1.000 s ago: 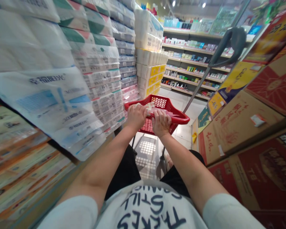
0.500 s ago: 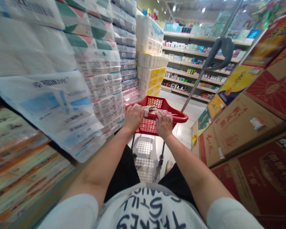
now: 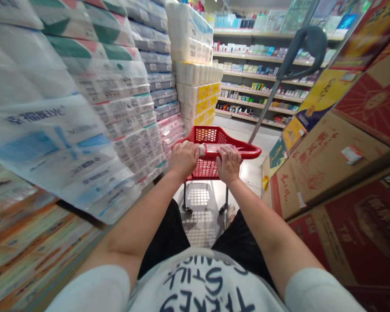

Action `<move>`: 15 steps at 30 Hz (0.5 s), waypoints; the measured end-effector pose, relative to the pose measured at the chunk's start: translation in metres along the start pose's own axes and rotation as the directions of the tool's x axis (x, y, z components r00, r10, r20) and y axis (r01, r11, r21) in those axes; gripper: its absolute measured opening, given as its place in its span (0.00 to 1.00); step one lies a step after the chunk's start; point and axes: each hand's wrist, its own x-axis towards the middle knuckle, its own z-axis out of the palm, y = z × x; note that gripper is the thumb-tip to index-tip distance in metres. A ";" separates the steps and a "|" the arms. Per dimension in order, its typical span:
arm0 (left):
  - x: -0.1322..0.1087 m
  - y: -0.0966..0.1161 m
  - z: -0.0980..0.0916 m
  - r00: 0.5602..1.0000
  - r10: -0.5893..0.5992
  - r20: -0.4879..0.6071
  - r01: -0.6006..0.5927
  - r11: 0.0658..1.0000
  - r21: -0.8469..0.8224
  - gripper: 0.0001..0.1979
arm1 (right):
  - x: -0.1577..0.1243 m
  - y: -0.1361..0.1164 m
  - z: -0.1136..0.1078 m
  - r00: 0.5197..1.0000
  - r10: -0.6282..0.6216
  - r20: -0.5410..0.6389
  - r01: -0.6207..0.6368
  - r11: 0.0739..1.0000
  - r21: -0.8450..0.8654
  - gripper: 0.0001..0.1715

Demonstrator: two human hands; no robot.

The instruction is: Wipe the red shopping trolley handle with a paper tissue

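Observation:
A red plastic basket cart (image 3: 214, 136) on wheels stands in the aisle straight ahead of me. My left hand (image 3: 183, 159) is closed round the near rim of the cart on the left. My right hand (image 3: 229, 164) grips the same rim on the right, fingers wrapped over it. A pale packet or paper (image 3: 204, 148) shows on the rim between my two hands. The cart's long grey pull handle (image 3: 297, 47) slants up to the right, untouched.
Stacked packs of tissue and toilet rolls (image 3: 117, 91) wall the left side. Red and brown cardboard cartons (image 3: 338, 160) line the right. Shelves of small goods (image 3: 256, 73) cross the far end. The narrow tiled floor (image 3: 203, 208) runs between them.
The cart and both hands have moved forward down the aisle. The stacks on the left have slid back past me. The grip on the rim is unchanged.

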 end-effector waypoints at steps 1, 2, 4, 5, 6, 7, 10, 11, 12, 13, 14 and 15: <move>-0.002 0.002 0.000 0.999 0.051 0.000 -0.051 0.999 -0.002 0.18 | 0.000 -0.001 0.000 1.000 0.014 -0.004 -0.014 1.000 0.002 0.17; -0.004 0.003 -0.001 0.995 0.100 0.003 -0.100 0.995 -0.008 0.18 | 0.000 -0.001 0.000 1.000 0.027 -0.003 -0.027 1.000 0.005 0.17; -0.006 0.002 -0.002 0.991 0.135 0.013 -0.134 0.991 -0.020 0.19 | 0.000 -0.002 -0.001 0.999 0.038 0.012 -0.039 0.999 0.014 0.16; -0.006 0.000 -0.002 0.994 0.111 0.018 -0.111 0.994 -0.023 0.19 | 0.000 -0.003 -0.002 0.999 0.037 0.021 -0.037 0.999 0.019 0.17; -0.005 -0.002 -0.002 0.997 0.069 0.023 -0.068 0.997 -0.021 0.18 | 0.000 -0.003 -0.002 0.999 0.033 0.028 -0.033 0.999 0.024 0.17; -0.005 -0.004 -0.002 1.000 0.019 0.025 -0.018 1.000 -0.014 0.18 | 0.000 -0.003 -0.003 0.999 0.029 0.032 -0.029 0.999 0.028 0.17; -0.004 -0.005 -0.003 0.998 -0.057 0.009 0.057 0.998 0.016 0.18 | -0.001 -0.006 -0.005 0.999 0.030 0.031 -0.031 0.999 0.025 0.17; -0.005 -0.003 -0.004 0.999 -0.034 0.004 0.034 0.999 0.020 0.18 | -0.001 -0.007 -0.006 0.999 0.032 0.027 -0.033 0.999 0.020 0.17; -0.006 -0.001 -0.004 1.000 0.008 -0.001 -0.008 1.000 0.019 0.17 | -0.002 -0.008 -0.006 0.999 0.033 0.021 -0.034 0.999 0.016 0.17; -0.008 0.000 -0.005 0.998 0.061 -0.001 -0.061 0.998 0.013 0.17 | -0.002 -0.008 -0.007 0.999 0.033 0.015 -0.033 0.999 0.013 0.16; -0.009 0.001 -0.006 0.994 0.111 0.004 -0.111 0.994 0.004 0.18 | -0.003 -0.008 -0.008 0.999 0.030 0.009 -0.031 0.999 0.011 0.16; -0.009 0.002 -0.007 0.990 0.143 0.011 -0.143 0.990 -0.005 0.18 | -0.004 -0.008 -0.009 1.000 0.027 0.004 -0.027 1.000 0.011 0.16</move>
